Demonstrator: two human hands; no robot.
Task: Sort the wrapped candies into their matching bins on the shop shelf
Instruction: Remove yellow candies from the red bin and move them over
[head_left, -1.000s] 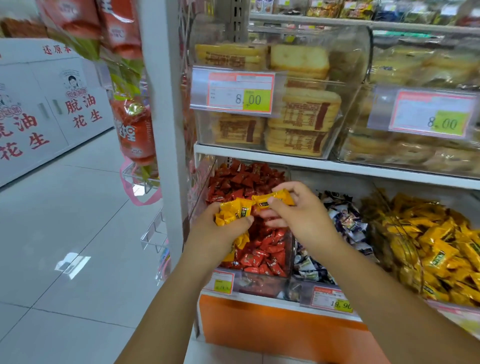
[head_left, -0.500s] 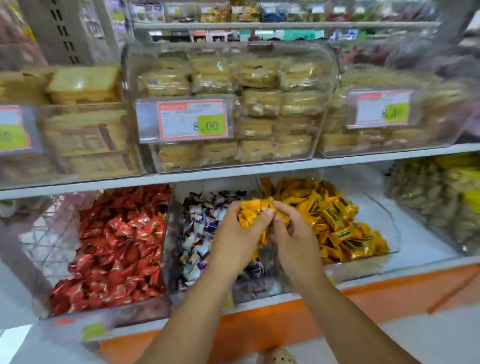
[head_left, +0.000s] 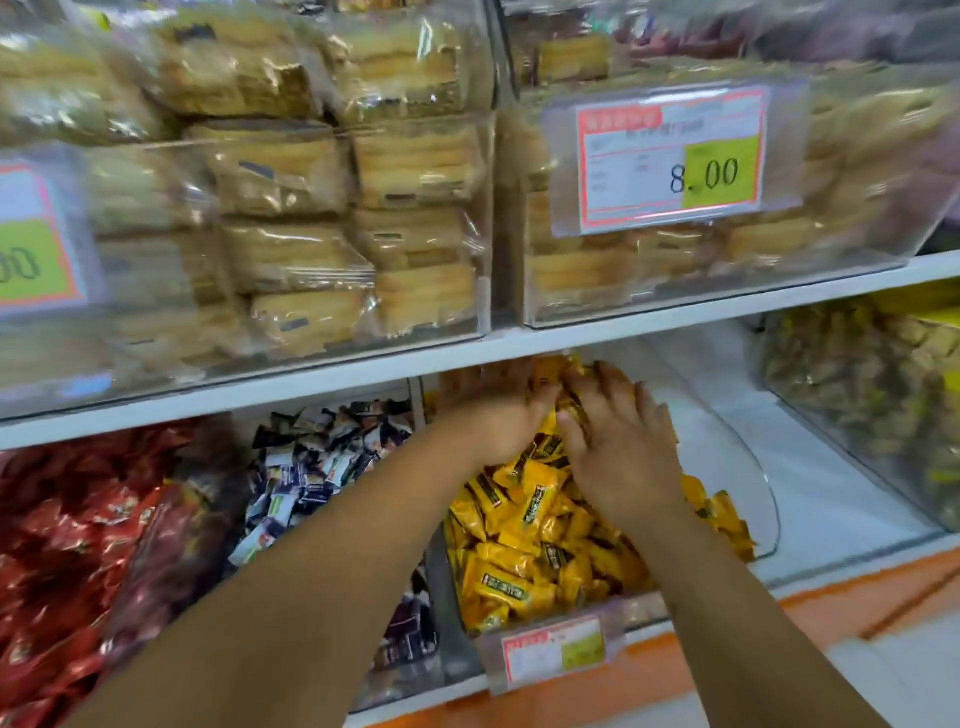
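Item one: I am looking at a white shelf board (head_left: 363, 366) running across the whole view, slanting up to the right.

Item two: two clear bins of wrapped sponge cakes (head_left: 291, 208) are sitting on that board, side by side. The right one is carrying a large price tag (head_left: 675, 156) reading 8.00.

Item three: under the board, four lots of wrapped candies are lying in a row. Red candies (head_left: 67, 545) are filling the far left, and dark blue and white candies (head_left: 322, 467) are sitting just beside them. Next come the yellow candies (head_left: 530, 525) in a clear bin (head_left: 748, 483), then greenish-gold candies (head_left: 857, 395) at the far right, well apart.

Item four: both arms are reaching into the yellow bin. The right hand (head_left: 623, 447) is lying palm down on the yellow heap with its fingers spread and straight, gripping nothing that I can see. The left hand (head_left: 498, 415) is sitting deeper in, just beside the right. Its fingers are blurring into the wrappers under the board's edge, so I cannot tell how they are lying or whether they are holding anything.

Item five: a small price label (head_left: 556, 649) is hanging on the yellow bin's front lip, its print too blurred for me to read.
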